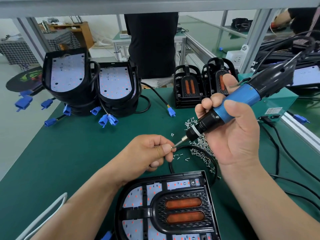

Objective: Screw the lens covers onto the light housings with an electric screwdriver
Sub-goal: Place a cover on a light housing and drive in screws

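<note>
Black lens cover (181, 207) waits seated; left hand (152, 153) pinches a small silver screw (172, 147) onto the bit of the blue-and-black electric screwdriver (230, 110), gripped by the right hand (232, 129); next, carry it down to a corner hole.

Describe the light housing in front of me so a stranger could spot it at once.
Start at the green mat and go to its near edge. One light housing lies flat there, alone. Unlike the bare housings stacked far left, it carries a black lens cover with two orange strips.
</note>
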`<state>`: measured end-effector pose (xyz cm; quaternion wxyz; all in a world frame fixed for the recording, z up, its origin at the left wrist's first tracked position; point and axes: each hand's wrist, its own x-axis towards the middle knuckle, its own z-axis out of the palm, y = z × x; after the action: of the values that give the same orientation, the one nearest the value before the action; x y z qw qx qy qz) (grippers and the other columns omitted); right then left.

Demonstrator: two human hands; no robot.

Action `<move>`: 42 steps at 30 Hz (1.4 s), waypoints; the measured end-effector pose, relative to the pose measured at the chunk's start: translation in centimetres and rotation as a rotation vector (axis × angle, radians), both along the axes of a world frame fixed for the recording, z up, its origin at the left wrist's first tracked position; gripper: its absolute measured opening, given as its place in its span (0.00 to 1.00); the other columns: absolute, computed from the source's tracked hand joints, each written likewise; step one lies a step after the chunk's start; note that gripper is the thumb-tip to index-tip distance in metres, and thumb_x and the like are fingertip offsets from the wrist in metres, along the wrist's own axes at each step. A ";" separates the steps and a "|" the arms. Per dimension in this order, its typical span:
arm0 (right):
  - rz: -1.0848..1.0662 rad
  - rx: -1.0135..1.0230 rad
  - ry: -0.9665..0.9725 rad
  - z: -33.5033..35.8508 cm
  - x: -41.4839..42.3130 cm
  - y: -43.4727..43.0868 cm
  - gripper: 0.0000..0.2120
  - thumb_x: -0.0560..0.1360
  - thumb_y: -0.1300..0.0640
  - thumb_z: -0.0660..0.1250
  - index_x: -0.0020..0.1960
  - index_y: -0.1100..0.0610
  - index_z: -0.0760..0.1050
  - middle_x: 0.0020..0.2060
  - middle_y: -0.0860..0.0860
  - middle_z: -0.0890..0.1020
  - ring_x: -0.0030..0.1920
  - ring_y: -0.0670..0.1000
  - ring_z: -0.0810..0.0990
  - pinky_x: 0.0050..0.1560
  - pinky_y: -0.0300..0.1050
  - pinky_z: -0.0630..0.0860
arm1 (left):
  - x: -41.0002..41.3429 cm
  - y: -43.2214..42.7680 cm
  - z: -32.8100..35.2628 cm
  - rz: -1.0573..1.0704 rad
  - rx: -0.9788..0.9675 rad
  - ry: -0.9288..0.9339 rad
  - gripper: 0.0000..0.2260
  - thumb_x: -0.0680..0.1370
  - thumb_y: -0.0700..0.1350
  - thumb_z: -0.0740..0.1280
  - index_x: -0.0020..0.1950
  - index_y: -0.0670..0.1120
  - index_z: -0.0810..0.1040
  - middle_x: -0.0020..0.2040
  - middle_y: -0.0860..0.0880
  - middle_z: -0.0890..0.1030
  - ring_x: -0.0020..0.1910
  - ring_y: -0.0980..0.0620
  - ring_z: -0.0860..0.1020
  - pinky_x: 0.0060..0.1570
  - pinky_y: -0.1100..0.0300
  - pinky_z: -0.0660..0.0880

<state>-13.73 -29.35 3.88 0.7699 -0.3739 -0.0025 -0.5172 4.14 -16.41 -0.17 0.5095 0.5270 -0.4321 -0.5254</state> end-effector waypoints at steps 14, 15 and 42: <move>-0.053 0.082 -0.073 0.5 0.0 0.3 0.18 0.80 0.64 0.60 0.67 0.54 0.75 0.43 0.52 0.78 0.46 0.53 0.80 0.65 0.53 0.76 | -0.3 -0.1 0.5 0.032 -0.029 0.178 0.05 0.81 0.40 0.67 0.50 0.40 0.82 0.40 0.44 0.80 0.26 0.58 0.64 0.23 0.69 0.61; -0.054 0.090 -0.075 0.5 0.0 0.3 0.18 0.80 0.64 0.60 0.67 0.54 0.75 0.43 0.52 0.78 0.46 0.53 0.80 0.65 0.53 0.76 | -0.3 0.0 0.5 0.027 -0.032 0.180 0.06 0.81 0.40 0.67 0.50 0.41 0.83 0.40 0.44 0.80 0.26 0.58 0.64 0.23 0.69 0.61; -0.132 0.202 -0.011 -0.6 0.2 -0.6 0.18 0.79 0.65 0.62 0.67 0.56 0.75 0.42 0.53 0.77 0.45 0.54 0.79 0.63 0.53 0.77 | 1.2 -1.2 0.9 0.283 0.220 0.411 0.10 0.86 0.45 0.63 0.49 0.43 0.78 0.36 0.49 0.74 0.26 0.58 0.62 0.20 0.68 0.57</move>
<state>-13.55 -29.91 3.31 0.7680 -0.2907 0.0699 -0.5664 5.32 -17.63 0.78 0.5944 0.5167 -0.1821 -0.5887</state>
